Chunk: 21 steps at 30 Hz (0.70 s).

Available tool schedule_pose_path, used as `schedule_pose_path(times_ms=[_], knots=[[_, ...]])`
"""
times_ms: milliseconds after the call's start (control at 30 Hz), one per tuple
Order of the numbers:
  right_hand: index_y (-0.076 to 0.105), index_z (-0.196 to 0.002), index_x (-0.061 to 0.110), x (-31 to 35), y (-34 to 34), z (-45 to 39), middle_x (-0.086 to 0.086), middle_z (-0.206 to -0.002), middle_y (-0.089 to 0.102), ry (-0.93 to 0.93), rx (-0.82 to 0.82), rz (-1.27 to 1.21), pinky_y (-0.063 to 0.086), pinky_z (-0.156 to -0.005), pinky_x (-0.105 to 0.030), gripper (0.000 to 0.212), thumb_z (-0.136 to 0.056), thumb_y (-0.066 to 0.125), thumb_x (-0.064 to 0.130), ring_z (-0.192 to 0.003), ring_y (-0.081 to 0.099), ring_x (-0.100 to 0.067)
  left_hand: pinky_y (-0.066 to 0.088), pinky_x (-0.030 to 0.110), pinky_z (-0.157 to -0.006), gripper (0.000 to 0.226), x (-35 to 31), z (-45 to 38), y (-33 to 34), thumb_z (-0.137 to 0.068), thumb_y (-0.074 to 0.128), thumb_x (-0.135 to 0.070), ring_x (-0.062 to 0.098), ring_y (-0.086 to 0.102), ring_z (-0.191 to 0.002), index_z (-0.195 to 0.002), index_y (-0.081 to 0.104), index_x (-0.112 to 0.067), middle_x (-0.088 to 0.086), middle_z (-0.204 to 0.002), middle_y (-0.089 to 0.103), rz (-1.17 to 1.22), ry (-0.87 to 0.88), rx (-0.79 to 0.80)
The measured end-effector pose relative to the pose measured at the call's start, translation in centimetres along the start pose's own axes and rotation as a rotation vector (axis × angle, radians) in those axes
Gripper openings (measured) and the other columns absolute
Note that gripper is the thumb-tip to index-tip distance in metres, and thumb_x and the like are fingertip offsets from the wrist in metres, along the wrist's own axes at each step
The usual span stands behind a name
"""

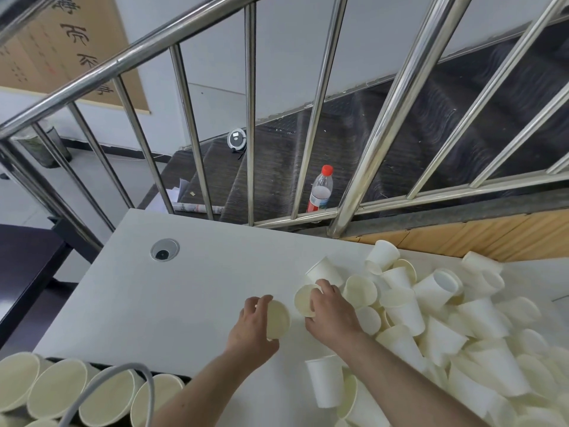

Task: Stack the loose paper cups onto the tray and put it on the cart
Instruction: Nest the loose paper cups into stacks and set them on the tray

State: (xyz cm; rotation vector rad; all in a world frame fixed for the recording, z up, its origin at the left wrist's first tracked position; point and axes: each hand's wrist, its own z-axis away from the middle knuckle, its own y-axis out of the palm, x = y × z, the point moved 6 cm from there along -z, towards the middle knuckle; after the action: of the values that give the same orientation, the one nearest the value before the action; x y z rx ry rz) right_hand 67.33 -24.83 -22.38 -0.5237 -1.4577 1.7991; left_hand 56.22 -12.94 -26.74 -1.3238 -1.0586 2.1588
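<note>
Both hands sit at lower centre of the frame, each with a cup. Left hand [254, 323] has fingers curled round a cup [278, 319] whose mouth faces right; right hand [331, 309] grips a second cup [304, 300] with its mouth facing left and toward the camera. The two cups lie just beside each other, not touching, long axes roughly level and nearly in line, mouth to mouth. Judgement: nesting needs one cup turned so base meets mouth; the right one looks the easier to flip. Loose pile [446, 328] fills the lower right on the table [154, 288], touching the right wrist, so the right hand is nearer for the next pick. Stacked cups [77, 389] lie at lower left, mouths toward the camera; the tray under them is barely visible. Cart: can't tell.
</note>
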Motion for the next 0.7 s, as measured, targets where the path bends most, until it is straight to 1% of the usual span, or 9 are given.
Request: schedule_pose_path(times_ms=[100,200,267,300,400,467,700], knots=[[0.044,-0.116,0.015,0.3,0.8,0.6,0.002,-0.125,0.038,-0.002,0.027,-0.099,0.039,-0.069,-0.025,0.038,-0.083,0.061,0.022,-0.104,0.046,-0.018,0.049,0.028,-0.089,0.079,0.1,0.2,-0.2,-0.076,0.063,-0.025,0.02,0.04,-0.126,-0.144,0.021,-0.026,-0.001,-0.138,0.029,-0.011,-0.013,0.005],[0.032,-0.136,0.021,0.6,1.8,1.1,0.001,-0.135,0.033,-0.022,0.068,-0.14,0.048,-0.081,-0.029,0.063,-0.081,0.061,0.019,-0.116,0.044,-0.02,0.048,0.027,-0.089,0.085,0.2,0.6,-0.2,-0.077,0.066,-0.03,0.019,0.037,-0.128,-0.146,0.016,-0.026,-0.002,-0.141,0.026,-0.035,-0.006,0.018],[0.022,-0.146,0.024,0.9,2.2,1.4,0.0,-0.141,0.028,-0.037,0.103,-0.143,0.048,-0.087,-0.03,0.077,-0.08,0.062,0.019,-0.124,0.039,-0.022,0.047,0.027,-0.091,0.089,0.0,0.8,-0.2,-0.077,0.067,-0.035,0.017,0.035,-0.13,-0.148,0.013,-0.026,-0.004,-0.142,0.024,-0.058,0.01,0.023],[0.019,-0.148,0.025,1.2,2.4,1.5,0.001,-0.142,0.027,-0.05,0.114,-0.134,0.048,-0.088,-0.031,0.08,-0.081,0.063,0.02,-0.126,0.037,-0.022,0.047,0.027,-0.092,0.09,-0.1,0.9,-0.3,-0.077,0.067,-0.036,0.017,0.033,-0.131,-0.148,0.012,-0.027,-0.005,-0.143,0.023,-0.073,0.02,0.026],[0.021,-0.15,0.028,1.9,2.5,1.7,0.001,-0.142,0.027,-0.087,0.11,-0.111,0.048,-0.092,-0.033,0.078,-0.084,0.063,0.02,-0.129,0.034,-0.022,0.045,0.027,-0.096,0.088,-0.4,1.1,-0.4,-0.08,0.064,-0.037,0.016,0.03,-0.133,-0.149,0.011,-0.026,-0.005,-0.145,0.022,-0.11,0.051,0.026],[0.025,-0.148,0.028,2.1,2.6,1.8,0.001,-0.141,0.028,-0.092,0.095,-0.12,0.048,-0.093,-0.033,0.074,-0.085,0.062,0.016,-0.13,0.034,-0.022,0.045,0.026,-0.095,0.083,-0.6,1.1,-0.5,-0.082,0.061,-0.034,0.016,0.031,-0.132,-0.149,0.012,-0.025,-0.005,-0.144,0.025,-0.121,0.066,0.019],[0.031,-0.142,0.028,2.3,1.9,2.9,0.001,-0.137,0.03,-0.068,0.031,-0.158,0.05,-0.089,-0.031,0.07,-0.082,0.063,0.015,-0.127,0.037,-0.021,0.046,0.028,-0.093,0.082,-0.8,1.6,-0.9,-0.081,0.06,-0.028,0.018,0.032,-0.13,-0.148,0.013,-0.025,-0.003,-0.14,0.026,-0.109,0.057,0.024]])
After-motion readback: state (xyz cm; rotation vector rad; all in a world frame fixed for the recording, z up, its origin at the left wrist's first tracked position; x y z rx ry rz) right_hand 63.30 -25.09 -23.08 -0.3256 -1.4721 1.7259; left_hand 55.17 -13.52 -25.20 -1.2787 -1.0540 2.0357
